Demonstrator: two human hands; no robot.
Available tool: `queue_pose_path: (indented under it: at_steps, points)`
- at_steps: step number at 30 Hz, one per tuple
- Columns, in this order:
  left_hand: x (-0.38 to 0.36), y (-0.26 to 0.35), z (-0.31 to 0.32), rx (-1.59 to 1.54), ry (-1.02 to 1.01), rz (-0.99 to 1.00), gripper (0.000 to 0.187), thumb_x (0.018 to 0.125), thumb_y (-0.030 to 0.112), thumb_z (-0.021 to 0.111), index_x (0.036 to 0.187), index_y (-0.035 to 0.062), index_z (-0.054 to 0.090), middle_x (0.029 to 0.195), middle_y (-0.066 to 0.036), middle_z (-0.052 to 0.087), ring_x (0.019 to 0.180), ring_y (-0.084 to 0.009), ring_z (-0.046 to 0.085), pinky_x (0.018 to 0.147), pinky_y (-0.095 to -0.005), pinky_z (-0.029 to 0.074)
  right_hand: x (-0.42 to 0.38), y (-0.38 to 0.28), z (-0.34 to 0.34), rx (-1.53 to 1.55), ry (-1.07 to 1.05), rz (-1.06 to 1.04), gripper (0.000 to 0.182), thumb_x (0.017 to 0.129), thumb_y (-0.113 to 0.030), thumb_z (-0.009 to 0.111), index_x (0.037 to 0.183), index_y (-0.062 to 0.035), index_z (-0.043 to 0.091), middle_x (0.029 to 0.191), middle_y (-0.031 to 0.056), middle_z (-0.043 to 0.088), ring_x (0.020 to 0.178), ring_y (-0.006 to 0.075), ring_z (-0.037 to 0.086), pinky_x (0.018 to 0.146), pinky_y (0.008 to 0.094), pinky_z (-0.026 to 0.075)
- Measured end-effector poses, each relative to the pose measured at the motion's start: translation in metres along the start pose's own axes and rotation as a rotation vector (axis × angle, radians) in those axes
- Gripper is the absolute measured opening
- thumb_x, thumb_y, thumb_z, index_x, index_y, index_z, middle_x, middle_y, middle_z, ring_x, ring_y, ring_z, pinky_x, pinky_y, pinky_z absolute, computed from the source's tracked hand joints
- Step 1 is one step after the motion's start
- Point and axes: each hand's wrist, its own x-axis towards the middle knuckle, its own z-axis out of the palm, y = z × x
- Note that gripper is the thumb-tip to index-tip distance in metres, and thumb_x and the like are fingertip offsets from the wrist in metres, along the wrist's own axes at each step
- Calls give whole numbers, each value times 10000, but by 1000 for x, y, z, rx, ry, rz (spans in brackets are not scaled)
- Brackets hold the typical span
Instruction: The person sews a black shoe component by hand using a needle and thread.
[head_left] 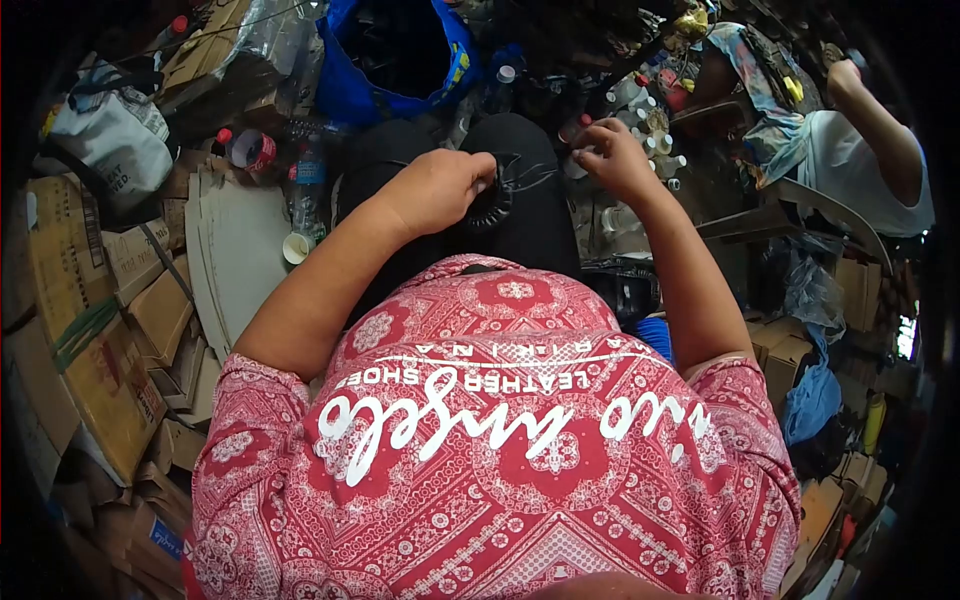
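My left hand [452, 187] is closed over my black-trousered lap, thumb against the bent fingers. Under its fingertips is a shiny black plastic piece with a ridged edge [492, 207], which the hand grips at its upper side. My right hand [612, 158] is raised beside my right knee, its fingers curled together toward the thumb. I cannot tell what, if anything, is between them. Just beyond that hand stand several clear plastic bottles with white caps [660, 143] and a red-capped bottle [577, 127].
A blue bag [345, 85] stands open ahead of my knees. On the left lie a red-labelled bottle [252, 150], a paper cup [296, 248], a white bag [110, 145] and flattened cardboard [90, 330]. Another person's arm [880, 125] shows at right, near a blue plastic bag [812, 395].
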Motion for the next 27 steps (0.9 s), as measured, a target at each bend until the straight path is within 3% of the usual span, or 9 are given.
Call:
queue_pose_path:
  at_steps: [1,4,9,17,19,21,22,24,27]
  points:
    - [0,-1,0,30,-11,-12,100,844,67,547,925,14,571,866,-183,639,854,-367,612,732,-409,476,-1,-6,-1,50,82,-67,171,770,-204,663,913,-113,687,958,83,605,926,272,598,812,368,471]
    - [-3,1,-1,10,-9,-70,107,855,79,531,944,24,552,854,-187,638,853,-378,608,730,-425,472,-6,-47,-21,-54,-39,-326,179,777,-227,665,913,-113,682,957,73,612,949,279,584,837,391,448]
    - [-2,-3,1,65,-41,-58,120,869,95,513,971,38,535,822,-191,623,824,-383,599,714,-439,463,-7,-77,1,-508,-235,-621,139,775,-135,560,904,-143,612,849,47,631,901,221,604,813,378,386]
    - [-38,-15,-12,91,33,102,97,841,83,514,931,47,513,817,-162,606,823,-380,581,696,-437,447,-4,-62,3,-345,-286,-680,72,780,-113,557,845,-134,580,717,65,595,809,250,605,777,379,396]
    - [-63,-35,-16,326,71,88,106,817,45,510,923,46,515,829,-150,603,830,-386,573,700,-438,447,-8,-34,-3,-355,-262,-594,36,783,-100,559,813,-119,554,682,78,567,787,275,591,766,392,401]
    - [-97,-52,-31,174,100,-130,126,799,6,530,922,29,540,903,-171,603,872,-369,580,703,-422,457,-16,-6,-17,-412,-292,-454,46,811,-100,591,856,-93,583,709,52,600,761,227,599,728,363,427]
    - [-113,-55,-34,139,217,-237,90,837,30,542,926,22,548,845,-140,594,808,-287,605,693,-365,458,-15,-1,-21,-412,-292,-451,46,811,-100,591,856,-93,583,709,52,600,761,227,599,728,363,427]
    - [-122,-60,-44,-342,357,-339,59,894,73,548,900,20,574,758,9,518,727,-63,480,671,-242,414,-13,5,-25,432,-284,130,133,845,-161,637,940,-70,619,800,24,647,785,136,602,699,299,445]
    - [-89,-23,-69,-696,509,-117,75,890,95,583,885,25,608,803,-10,585,741,-95,540,706,-245,437,4,-43,-18,962,-191,143,228,873,-242,647,984,-44,622,835,22,633,772,96,574,695,257,450]
